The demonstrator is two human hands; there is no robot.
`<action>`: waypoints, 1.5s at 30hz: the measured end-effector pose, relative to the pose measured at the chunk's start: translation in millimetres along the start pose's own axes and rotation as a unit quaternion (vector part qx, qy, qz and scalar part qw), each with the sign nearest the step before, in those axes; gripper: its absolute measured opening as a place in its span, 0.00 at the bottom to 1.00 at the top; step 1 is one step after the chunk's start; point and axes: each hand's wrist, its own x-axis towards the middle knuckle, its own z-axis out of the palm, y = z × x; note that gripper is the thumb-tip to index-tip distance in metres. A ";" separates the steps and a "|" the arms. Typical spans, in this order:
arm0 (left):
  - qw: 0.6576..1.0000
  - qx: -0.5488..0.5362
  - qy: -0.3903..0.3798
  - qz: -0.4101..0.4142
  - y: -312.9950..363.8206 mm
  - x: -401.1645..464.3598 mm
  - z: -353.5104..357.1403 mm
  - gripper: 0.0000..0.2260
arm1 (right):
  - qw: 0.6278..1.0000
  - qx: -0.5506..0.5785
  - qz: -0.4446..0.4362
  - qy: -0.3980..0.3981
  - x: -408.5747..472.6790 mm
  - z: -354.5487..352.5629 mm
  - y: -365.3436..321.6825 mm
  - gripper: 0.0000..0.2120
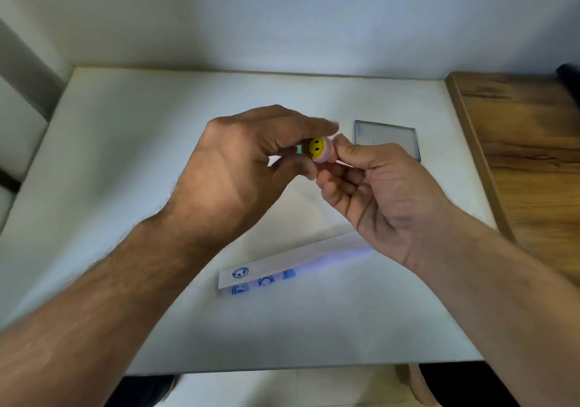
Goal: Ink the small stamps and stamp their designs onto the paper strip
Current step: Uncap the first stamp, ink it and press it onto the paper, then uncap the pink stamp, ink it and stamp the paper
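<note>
**Inspector:** Item under examination: one small stamp (317, 149), pink body, with a yellow smiley-face sticker on the end turned toward the camera. It is held in the air above the white table (125, 161), between both hands.

**Clerk:** State of the grip?

**Inspector:** The right hand (386, 199) pinches the pink body between thumb and fingers. The left hand (238, 168) closes on the other end, thumb below and fingers above; a sliver of teal shows there, possibly a cap or a second part, but the blur forbids a firm finding.

**Clerk:** Any writing or brand?

**Inspector:** None legible. The smiley is the only marking on the stamp.

**Clerk:** The paper?

**Inspector:** The paper strip (282, 268) lies flat on the table below the hands, nearer the person, slanting up to the right and passing under the right wrist. Its left end carries several round blue impressions; the designs look like small faces, detail uncertain.

**Clerk:** Surroundings?

**Inspector:** A clear square tray or lid (387, 139) with blue-tinged edges rests on the table just beyond the right hand. A wooden surface (527, 155) adjoins the table's right edge.
</note>
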 end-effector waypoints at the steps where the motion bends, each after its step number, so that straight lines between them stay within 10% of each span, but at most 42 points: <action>1: 1.000 0.005 -0.002 -0.013 -0.4 1.6 -1.2 0.20 | 1.000 0.019 0.001 0.007 1.7 0.8 0.2 0.08; 6: 0.995 0.014 0.023 -0.098 -5.0 9.5 -7.7 0.25 | 0.995 0.073 -0.025 0.061 11.5 4.4 0.3 0.11; 9: 0.984 0.030 0.059 -0.163 -9.5 12.8 -12.7 0.22 | 0.979 -0.082 -0.136 0.128 16.3 5.1 -0.5 0.10; 14: 0.952 0.118 -0.060 -0.277 -23.1 12.2 -11.9 0.32 | 0.768 -0.518 -0.331 0.179 14.3 5.3 12.5 0.07; 23: 0.925 0.229 -0.162 -0.256 -37.4 -0.5 5.3 0.25 | 0.661 -0.644 -0.337 0.185 17.7 -1.0 23.8 0.17; 35: 0.955 0.127 -0.079 -0.256 -28.0 -2.1 8.5 0.08 | 0.650 -0.646 -0.356 0.183 17.7 -2.7 26.5 0.20; 45: 0.983 0.109 0.025 -0.144 -12.3 -0.4 6.5 0.10 | 0.885 -0.379 -0.261 0.067 5.8 15.2 12.5 0.10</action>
